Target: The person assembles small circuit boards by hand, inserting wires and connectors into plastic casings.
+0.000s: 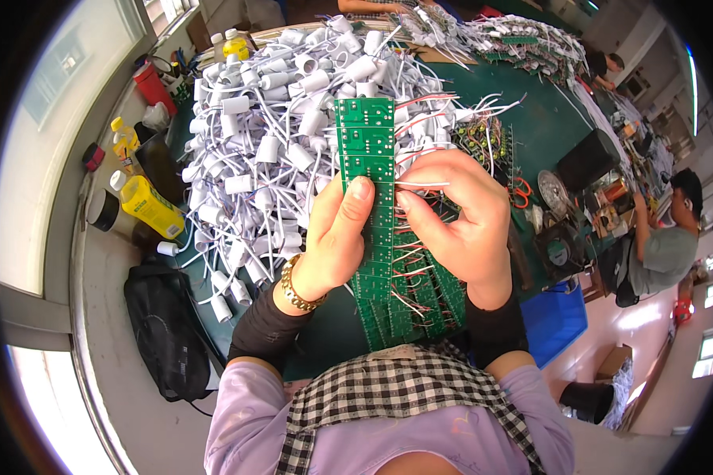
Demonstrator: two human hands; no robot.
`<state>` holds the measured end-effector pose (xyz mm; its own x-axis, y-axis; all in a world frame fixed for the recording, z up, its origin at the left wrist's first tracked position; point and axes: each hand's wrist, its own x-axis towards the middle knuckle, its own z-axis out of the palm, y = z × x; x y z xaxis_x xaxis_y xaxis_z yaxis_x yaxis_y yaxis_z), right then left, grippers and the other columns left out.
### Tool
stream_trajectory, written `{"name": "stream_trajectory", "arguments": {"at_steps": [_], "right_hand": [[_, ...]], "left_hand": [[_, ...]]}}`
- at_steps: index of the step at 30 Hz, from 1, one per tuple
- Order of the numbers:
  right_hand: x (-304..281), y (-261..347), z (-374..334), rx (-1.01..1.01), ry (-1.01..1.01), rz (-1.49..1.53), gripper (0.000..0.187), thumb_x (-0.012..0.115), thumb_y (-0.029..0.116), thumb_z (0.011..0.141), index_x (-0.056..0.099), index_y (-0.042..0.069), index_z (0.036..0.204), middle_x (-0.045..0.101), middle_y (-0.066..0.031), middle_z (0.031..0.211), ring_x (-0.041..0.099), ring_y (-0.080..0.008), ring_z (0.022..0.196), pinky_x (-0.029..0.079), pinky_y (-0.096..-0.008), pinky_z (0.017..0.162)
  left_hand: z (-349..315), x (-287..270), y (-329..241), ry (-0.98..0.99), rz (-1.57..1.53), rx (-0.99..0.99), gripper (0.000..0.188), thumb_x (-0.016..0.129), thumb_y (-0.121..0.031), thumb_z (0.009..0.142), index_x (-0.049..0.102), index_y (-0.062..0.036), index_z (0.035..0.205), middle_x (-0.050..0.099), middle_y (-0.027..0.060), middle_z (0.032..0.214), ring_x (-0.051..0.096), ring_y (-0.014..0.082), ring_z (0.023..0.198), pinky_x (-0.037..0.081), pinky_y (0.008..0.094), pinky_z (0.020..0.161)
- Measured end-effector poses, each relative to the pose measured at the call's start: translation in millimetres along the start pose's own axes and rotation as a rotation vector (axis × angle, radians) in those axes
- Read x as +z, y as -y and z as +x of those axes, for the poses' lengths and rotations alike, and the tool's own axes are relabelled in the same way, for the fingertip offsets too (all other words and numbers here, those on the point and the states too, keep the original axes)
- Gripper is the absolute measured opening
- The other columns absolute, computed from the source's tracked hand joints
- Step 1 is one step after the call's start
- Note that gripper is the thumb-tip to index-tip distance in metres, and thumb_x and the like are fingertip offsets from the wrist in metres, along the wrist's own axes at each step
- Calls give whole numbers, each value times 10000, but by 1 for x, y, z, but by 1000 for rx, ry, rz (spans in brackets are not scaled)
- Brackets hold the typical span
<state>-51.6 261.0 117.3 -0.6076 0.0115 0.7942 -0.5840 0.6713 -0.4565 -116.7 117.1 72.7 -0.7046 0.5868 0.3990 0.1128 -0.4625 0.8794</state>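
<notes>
A long green circuit board strip (pixel 366 142) stands upright before me, its solder side with pale pads facing me. My left hand (pixel 334 241) is closed on its left edge, the thumb flat on its face. Thin red and white wires stick out along the board's right edge. There my right hand (pixel 471 226) is closed in a pinch, thumb and forefinger at a white wire (pixel 428 184). The wire's end at the board is partly hidden by the fingertips. More green circuit boards (pixel 440 289) with red and white wires lie below my right hand.
White lamp sockets (pixel 267 149) with cables are heaped behind and left. Yellow bottles (pixel 152 207), a black bag (pixel 166 332) and a red container (pixel 152 87) line the left side. Orange-handled scissors (pixel 521 192) and a blue bin (pixel 558 321) are right. A co-worker (pixel 665 237) sits farther right.
</notes>
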Motion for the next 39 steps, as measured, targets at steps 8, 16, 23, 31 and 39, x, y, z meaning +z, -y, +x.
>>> {"name": "stream_trajectory", "arguments": {"at_steps": [8,16,23,31,39], "right_hand": [[-5,2,-6,-50,-33,-22,120,676,-23,685,635,12,792,625,-107,770,618,-229,657,496,-294,576],[1,3,-14,0,-109,45,135,682,-38,675,641,0,797,622,-104,749,614,-205,645,485,-275,565],[3,7,-13,-27,-106,52,151,661,-79,659,633,-27,798,623,-115,738,608,-192,641,476,-265,566],[3,9,-15,-26,-127,34,138,683,-46,672,645,6,794,624,-93,723,610,-188,618,483,-264,538],[4,16,-15,-40,-147,18,132,683,-46,680,646,9,794,617,-86,718,593,-166,589,468,-248,500]], "left_hand": [[-2,6,-9,40,-146,-120,443,379,-347,967,545,52,1065,630,123,906,606,155,782,482,267,720],[-3,2,-10,82,-209,-181,439,366,-359,978,565,29,1035,633,95,936,591,119,804,471,242,735],[-7,0,-11,104,-269,-229,444,352,-370,979,539,23,1069,623,89,930,594,123,795,480,246,723],[-7,8,-15,48,-163,-220,514,361,-417,964,522,59,1072,612,87,871,567,110,739,455,235,675],[-11,2,-14,130,-306,-274,482,344,-408,969,534,29,1044,622,129,919,616,160,768,509,268,659]]}}
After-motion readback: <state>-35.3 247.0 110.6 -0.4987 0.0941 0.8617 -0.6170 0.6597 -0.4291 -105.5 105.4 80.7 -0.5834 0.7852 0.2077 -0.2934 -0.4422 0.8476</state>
